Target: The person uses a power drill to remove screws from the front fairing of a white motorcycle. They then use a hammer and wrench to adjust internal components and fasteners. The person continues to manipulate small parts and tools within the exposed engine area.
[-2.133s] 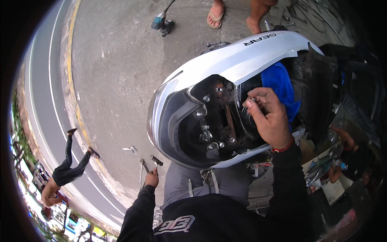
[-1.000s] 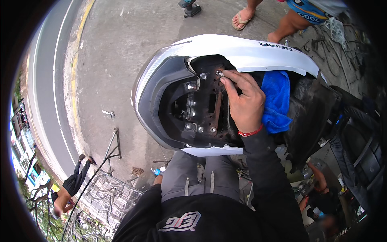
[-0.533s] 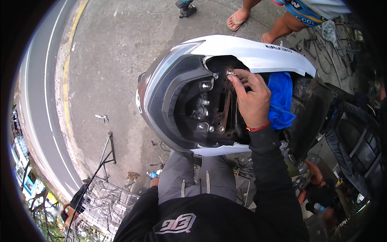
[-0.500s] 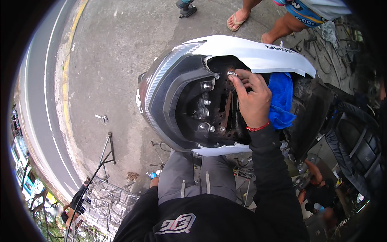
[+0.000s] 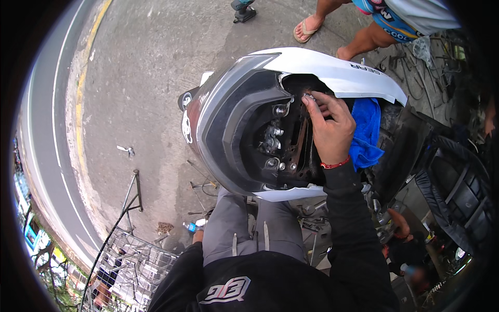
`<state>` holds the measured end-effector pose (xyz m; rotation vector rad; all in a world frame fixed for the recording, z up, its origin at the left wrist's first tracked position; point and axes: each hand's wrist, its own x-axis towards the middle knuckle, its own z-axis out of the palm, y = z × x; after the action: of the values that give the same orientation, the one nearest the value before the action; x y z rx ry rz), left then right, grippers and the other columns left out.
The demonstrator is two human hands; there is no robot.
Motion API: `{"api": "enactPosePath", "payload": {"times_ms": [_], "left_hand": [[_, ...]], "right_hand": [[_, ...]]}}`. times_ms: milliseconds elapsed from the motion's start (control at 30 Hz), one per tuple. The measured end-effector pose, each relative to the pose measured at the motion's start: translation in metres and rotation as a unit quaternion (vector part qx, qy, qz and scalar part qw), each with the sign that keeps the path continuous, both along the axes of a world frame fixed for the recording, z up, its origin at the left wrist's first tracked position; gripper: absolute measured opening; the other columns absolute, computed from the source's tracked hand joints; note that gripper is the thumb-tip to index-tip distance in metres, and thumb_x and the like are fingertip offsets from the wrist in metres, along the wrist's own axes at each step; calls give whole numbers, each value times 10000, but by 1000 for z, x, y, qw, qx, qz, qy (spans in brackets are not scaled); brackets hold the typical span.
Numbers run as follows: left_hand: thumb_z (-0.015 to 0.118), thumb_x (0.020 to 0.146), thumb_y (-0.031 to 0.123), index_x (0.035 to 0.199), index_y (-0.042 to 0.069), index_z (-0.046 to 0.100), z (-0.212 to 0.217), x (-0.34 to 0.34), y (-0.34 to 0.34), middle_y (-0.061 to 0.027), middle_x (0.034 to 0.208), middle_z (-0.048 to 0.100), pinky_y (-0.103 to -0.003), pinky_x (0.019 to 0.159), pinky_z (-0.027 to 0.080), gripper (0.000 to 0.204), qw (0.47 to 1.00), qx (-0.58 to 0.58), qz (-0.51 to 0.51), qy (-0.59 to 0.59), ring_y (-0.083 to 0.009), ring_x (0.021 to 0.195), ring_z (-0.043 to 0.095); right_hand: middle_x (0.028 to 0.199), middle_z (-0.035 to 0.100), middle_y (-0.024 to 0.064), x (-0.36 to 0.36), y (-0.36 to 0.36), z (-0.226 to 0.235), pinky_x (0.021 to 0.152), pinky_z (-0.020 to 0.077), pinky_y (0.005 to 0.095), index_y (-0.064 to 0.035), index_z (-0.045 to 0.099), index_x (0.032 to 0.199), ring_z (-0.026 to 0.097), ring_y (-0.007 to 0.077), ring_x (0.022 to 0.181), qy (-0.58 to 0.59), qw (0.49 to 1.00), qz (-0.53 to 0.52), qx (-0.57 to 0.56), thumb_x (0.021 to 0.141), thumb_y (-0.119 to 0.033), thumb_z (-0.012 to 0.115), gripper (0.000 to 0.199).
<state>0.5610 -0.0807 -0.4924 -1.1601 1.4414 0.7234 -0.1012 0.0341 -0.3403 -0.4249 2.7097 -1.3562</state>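
Observation:
A motor scooter's white and dark rear body [image 5: 291,51] lies open before me, bolts and a brown metal bracket showing inside. My right hand [image 5: 332,122] reaches into the opening, thumb and forefinger pinched on a small shiny metal bolt [image 5: 309,96] above the bracket. A blue cloth [image 5: 366,132] is tucked just right of that hand. My left hand [image 5: 198,236] is down beside my left thigh, mostly hidden, its fingers out of sight. Close by it shows a small blue-and-white bottle [image 5: 191,226]; whether the hand touches it, I cannot tell.
A person's sandalled foot [image 5: 306,28] and bare leg are beyond the scooter. A wire rack [image 5: 140,262] and a metal stand [image 5: 134,195] are at the lower left, near the road [image 5: 47,130]. A black seat [image 5: 457,187] is at right, and another person [image 5: 403,244] is low right.
The view has shifted, so the scooter appears slightly farther right. My right hand keeps its pinch on the bolt, its fingertips now a little nearer the bracket. The bottle appears farther from my left hand.

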Motion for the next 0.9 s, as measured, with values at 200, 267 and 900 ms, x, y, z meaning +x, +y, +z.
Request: {"api": "enactPosePath", "payload": {"times_ms": [200,267,900], "left_hand": [[603,892,409,970,16,698,-6,5,0,-272,1035,686,-520,858,520,412,1000,4,-20,8,-452,1042,646],[600,894,405,968,14,698,-6,8,0,-274,1034,685,-520,857,520,411,1000,3,-18,13,-453,1039,646],[578,905,398,966,5,700,-4,4,6,-295,1039,676,-531,849,522,415,1000,3,-9,25,-460,1025,649]], "right_hand": [[734,642,82,-2,-3,2,566,479,311,-7,702,822,600,167,621,-11,999,-3,35,836,-189,811,213],[704,631,78,-3,-5,1,556,466,320,-6,688,799,591,172,611,-12,999,-8,33,838,-198,812,231],[647,602,162,-14,0,-4,628,468,499,-46,600,747,608,390,672,74,971,95,207,983,-314,594,357]]}}
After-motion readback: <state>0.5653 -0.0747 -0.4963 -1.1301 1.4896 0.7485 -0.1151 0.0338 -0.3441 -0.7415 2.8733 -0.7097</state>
